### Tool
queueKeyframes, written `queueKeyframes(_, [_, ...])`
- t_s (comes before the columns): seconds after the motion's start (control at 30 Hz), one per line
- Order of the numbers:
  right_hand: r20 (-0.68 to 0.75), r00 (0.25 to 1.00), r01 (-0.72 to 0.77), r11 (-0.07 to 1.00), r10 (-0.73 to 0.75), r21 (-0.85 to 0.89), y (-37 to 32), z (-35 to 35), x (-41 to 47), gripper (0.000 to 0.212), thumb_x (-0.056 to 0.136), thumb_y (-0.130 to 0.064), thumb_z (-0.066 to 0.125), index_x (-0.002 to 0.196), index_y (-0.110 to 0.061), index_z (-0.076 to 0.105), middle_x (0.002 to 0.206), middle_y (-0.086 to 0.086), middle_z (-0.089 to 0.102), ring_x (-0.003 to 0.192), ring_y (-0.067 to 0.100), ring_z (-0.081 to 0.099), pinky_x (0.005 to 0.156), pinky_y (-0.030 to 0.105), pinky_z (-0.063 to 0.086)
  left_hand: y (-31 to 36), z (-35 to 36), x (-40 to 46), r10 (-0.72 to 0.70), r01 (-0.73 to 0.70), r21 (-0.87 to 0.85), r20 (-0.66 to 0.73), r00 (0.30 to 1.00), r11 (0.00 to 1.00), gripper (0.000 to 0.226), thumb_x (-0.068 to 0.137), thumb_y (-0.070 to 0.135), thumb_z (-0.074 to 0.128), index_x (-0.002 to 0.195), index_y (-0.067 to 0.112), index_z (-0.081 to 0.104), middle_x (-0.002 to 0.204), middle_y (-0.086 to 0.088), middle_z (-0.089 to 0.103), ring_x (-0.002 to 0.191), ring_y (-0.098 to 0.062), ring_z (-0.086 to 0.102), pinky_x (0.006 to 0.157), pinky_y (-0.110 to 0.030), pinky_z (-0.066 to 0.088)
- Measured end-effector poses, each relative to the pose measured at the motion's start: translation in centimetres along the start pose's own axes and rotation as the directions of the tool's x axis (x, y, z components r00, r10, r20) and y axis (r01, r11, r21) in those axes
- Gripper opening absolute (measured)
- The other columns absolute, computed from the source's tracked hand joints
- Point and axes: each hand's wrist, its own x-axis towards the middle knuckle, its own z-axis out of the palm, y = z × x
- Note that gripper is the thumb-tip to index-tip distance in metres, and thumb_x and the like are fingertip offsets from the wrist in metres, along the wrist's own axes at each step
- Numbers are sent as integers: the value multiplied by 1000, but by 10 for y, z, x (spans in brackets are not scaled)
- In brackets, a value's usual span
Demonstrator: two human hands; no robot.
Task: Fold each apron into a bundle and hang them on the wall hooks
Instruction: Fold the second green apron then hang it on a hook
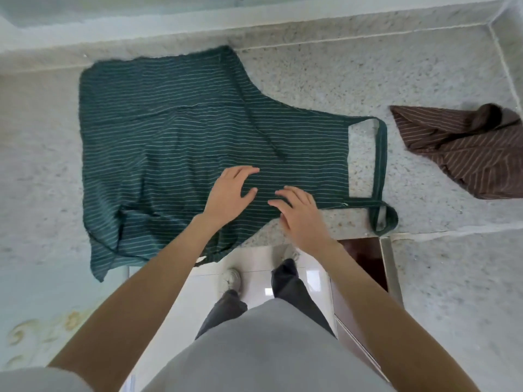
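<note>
A dark green apron with thin pale stripes lies spread flat on the speckled stone counter. Its neck strap loops out to the right, and its lower left corner hangs over the counter's front edge. My left hand rests flat on the apron's middle with fingers spread. My right hand lies flat beside it, near the apron's front edge. A brown striped apron sits crumpled at the right of the counter. No wall hooks are in view.
The counter forms a corner, with a raised ledge along the back. Below the front edge are a white tiled floor, my shoes and a dark cabinet door. A pale patterned surface lies at lower left.
</note>
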Motion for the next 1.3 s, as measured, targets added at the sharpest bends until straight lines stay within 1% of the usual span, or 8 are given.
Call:
queueKeyframes(0.17, [101, 986, 125, 990, -130, 58, -93, 46, 12, 30, 79, -23, 68, 107, -16, 63, 102, 4, 59, 95, 25, 52, 80, 37, 45, -90, -48, -97, -82, 85, 133, -26, 996, 987, 36, 86, 30, 61, 120, 18, 57, 120, -4, 57, 113, -26, 49, 96, -43, 43])
queueKeyframes(0.37, [295, 951, -26, 971, 98, -236, -130, 81, 7, 61, 80, -63, 47, 124, -22, 58, 131, 12, 55, 122, 38, 49, 101, 64, 30, -168, -79, -190, -144, 94, 240, 201, 969, 966, 67, 76, 68, 50, 128, 26, 48, 137, 4, 43, 128, -18, 39, 105, -48, 31])
queueKeyframes(0.5, [299, 948, -44, 975, 110, -218, -118, 70, 16, 42, 77, -33, 73, 115, -28, 54, 133, 16, 52, 125, 47, 43, 101, 68, 24, -195, -88, -201, -130, 11, 378, 290, 948, 926, 68, 76, 49, 68, 135, 30, 39, 149, 6, 26, 139, -20, 21, 110, -60, 10])
queueKeyframes(0.63, [272, 961, 8, 982, 45, -191, -116, 62, 11, 38, 66, 6, 68, 87, -22, 52, 131, 15, 52, 124, 43, 43, 106, 60, 23, -203, -85, -202, -22, -56, 410, 184, 983, 910, 33, 72, 19, 75, 100, 21, 57, 135, -1, 46, 125, -26, 42, 101, -59, 29])
queueKeyframes(0.83, [211, 967, -52, 925, 141, -375, -115, 48, -24, 26, 56, -2, 80, 45, -17, 61, 124, 11, 60, 121, 37, 45, 105, 49, 24, -201, -84, -198, -74, -5, 350, 211, 975, 937, 38, 77, 41, 65, 110, 24, 54, 137, -1, 37, 127, -21, 38, 108, -52, 22])
queueKeyframes(0.97, [94, 968, -179, 900, 234, -397, -113, 48, -54, 16, 61, 0, 78, 65, -14, 71, 124, 14, 58, 120, 36, 43, 102, 57, 31, -190, -72, -200, -27, -16, 322, 129, 991, 946, 35, 82, 39, 62, 110, 19, 58, 131, -8, 45, 127, -32, 37, 103, -51, 29])
queueKeyframes(1.1, [147, 987, -5, 935, 61, -356, -150, 65, -46, 30, 69, -17, 77, 97, -15, 66, 109, 9, 60, 102, 29, 54, 89, 44, 45, -176, -58, -200, 35, -68, 332, 104, 994, 941, 32, 80, 26, 68, 110, 16, 59, 126, -8, 52, 120, -30, 46, 96, -47, 41])
queueKeyframes(1.3, [178, 946, -164, 873, 272, -459, -159, 98, -34, 71, 53, -38, 87, 109, -16, 49, 111, 13, 54, 104, 31, 47, 91, 48, 42, -169, -38, -197, -22, -43, 467, 134, 991, 883, 74, 55, 45, 84, 118, 23, 52, 121, -5, 52, 109, -27, 49, 87, -44, 44])
